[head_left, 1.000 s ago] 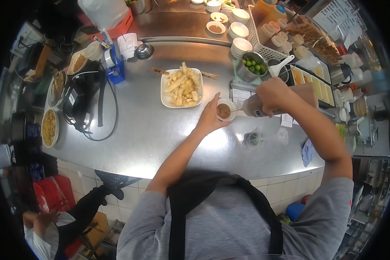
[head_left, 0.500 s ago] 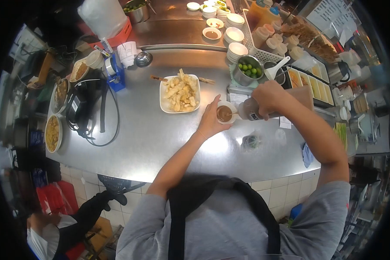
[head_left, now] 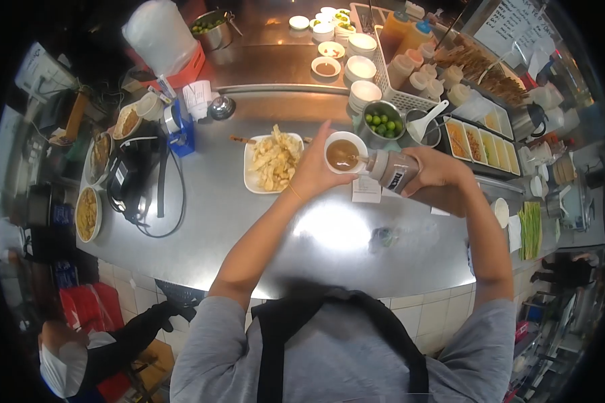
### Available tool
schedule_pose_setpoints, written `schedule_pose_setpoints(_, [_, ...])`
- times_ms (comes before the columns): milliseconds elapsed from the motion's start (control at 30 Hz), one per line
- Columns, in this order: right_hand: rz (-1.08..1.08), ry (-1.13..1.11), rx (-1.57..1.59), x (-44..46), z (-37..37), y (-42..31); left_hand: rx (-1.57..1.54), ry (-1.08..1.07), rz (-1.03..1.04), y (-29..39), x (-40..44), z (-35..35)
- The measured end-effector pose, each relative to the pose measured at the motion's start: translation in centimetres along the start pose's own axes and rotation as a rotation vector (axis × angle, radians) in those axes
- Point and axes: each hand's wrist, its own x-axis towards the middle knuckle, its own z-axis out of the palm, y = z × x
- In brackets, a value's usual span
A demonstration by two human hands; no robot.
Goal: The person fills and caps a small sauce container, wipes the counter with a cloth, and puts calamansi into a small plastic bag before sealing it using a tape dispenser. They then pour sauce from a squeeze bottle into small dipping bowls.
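My left hand (head_left: 314, 166) is wrapped round a small white bowl (head_left: 343, 168) with brown sauce inside. My right hand (head_left: 431, 168) grips a squeeze bottle (head_left: 398, 172) of brown sauce, tipped sideways, its nozzle at the bowl's right rim. Behind my left wrist, a square white dish (head_left: 252, 181) holds pale fried pieces (head_left: 274, 159). A metal pot of green limes (head_left: 382, 126) stands just beyond the bottle. A paper slip (head_left: 366, 191) lies under the bottle on the steel counter.
Stacked white dishes (head_left: 364, 92), a crate of sauce bottles (head_left: 402, 99) and food trays (head_left: 479, 144) stand at the back right. A bell (head_left: 222, 107), black cable (head_left: 160, 174) and food bowls (head_left: 89, 213) lie left. Another person (head_left: 66, 359) is at lower left.
Both hands have come up closer to the camera with bowl and bottle. My right hand has turned on the bottle, and the bowl now overlaps the area right of the fried food.
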Motion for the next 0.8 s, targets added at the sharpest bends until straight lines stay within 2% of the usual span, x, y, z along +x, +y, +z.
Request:
schedule_pose_setpoints(67, [0.000, -0.006, 0.027, 0.2, 0.0, 0.5, -0.022, -0.008, -0.017, 0.3, 1.3, -0.3])
schedule_pose_setpoints(133, [-0.102, 0.085, 0.186, 1.0, 0.3, 1.3, -0.046, 0.001, -0.007, 0.2, 2.8, -0.8])
schedule_pose_setpoints(200, [-0.105, 0.144, 0.225, 1.6, -0.3, 1.3, -0.072, 0.008, 0.002, -0.7, 4.5, -1.3])
schedule_pose_setpoints(333, [-0.147, 0.701, 0.383, 2.6, -4.4, -0.5, -0.036, 0.046, 0.000, -4.5, 9.2, -3.0])
schedule_pose_setpoints(400, [-0.252, 1.016, 0.456, 3.8, -7.8, -0.3, 0.122, 0.093, -0.083, -6.4, 11.6, -4.2])
schedule_pose_setpoints(433, [-0.313, 1.195, 0.424, 4.3, -9.5, 0.1, 0.205, 0.186, -0.039, -8.0, 13.1, -4.6])
schedule_pose_setpoints(467, [-0.323, 1.191, 0.426, 5.0, -11.1, 0.1, 0.211, 0.194, -0.039, -8.8, 14.2, -5.1])
schedule_pose_setpoints(533, [-0.532, 1.425, 0.586, 6.7, -13.9, 0.5, 0.321, 0.284, -0.093, -10.3, 16.8, -6.0])
schedule_pose_setpoints(667, [-0.690, 1.466, 0.555, 12.0, -17.4, 2.9, 0.390, 0.416, -0.093, -16.4, 21.8, -6.3])
schedule_pose_setpoints(733, [-0.630, 1.556, 0.457, 14.7, -18.1, 4.4, 0.376, 0.431, -0.152, -18.4, 23.6, -6.0])
schedule_pose_setpoints(800, [-0.621, 1.564, 0.508, 16.6, -17.7, 4.8, 0.360, 0.441, -0.216, -20.0, 25.5, -5.8])
